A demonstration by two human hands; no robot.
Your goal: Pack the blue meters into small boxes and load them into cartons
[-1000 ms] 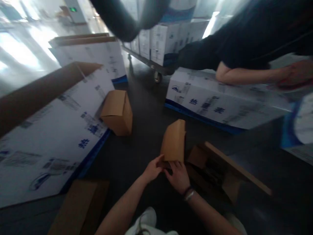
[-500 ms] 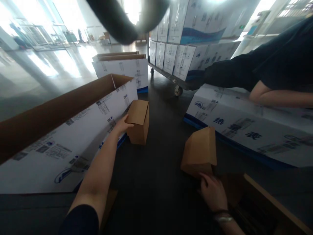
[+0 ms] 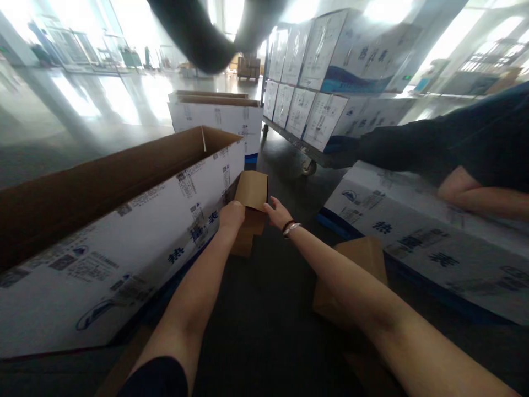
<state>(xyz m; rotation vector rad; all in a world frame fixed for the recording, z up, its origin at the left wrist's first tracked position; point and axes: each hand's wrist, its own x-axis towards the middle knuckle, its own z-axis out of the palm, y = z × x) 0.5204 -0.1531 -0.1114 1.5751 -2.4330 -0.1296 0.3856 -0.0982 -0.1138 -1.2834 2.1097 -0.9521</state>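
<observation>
A small brown cardboard box stands on the dark floor against a long white carton. My left hand is closed on the box's near left edge, fingers curled. At its near right edge is my right hand, thumb and fingers apart; the thumb is at the edge, but I cannot tell whether it touches. Below the lid, the front of the box is in shadow. A second brown cardboard box sits on the right, partly hidden behind my right forearm.
The long white carton is open-topped. Another white carton stands beyond it. A wheeled cart carries stacked white cartons. On the right, a person's forearm rests over a white carton. A dark blurred shape hangs at the top.
My right hand has left the right-hand brown box and come across to the box at my left hand. My left hand has gone from spread fingers to a curled grip.
</observation>
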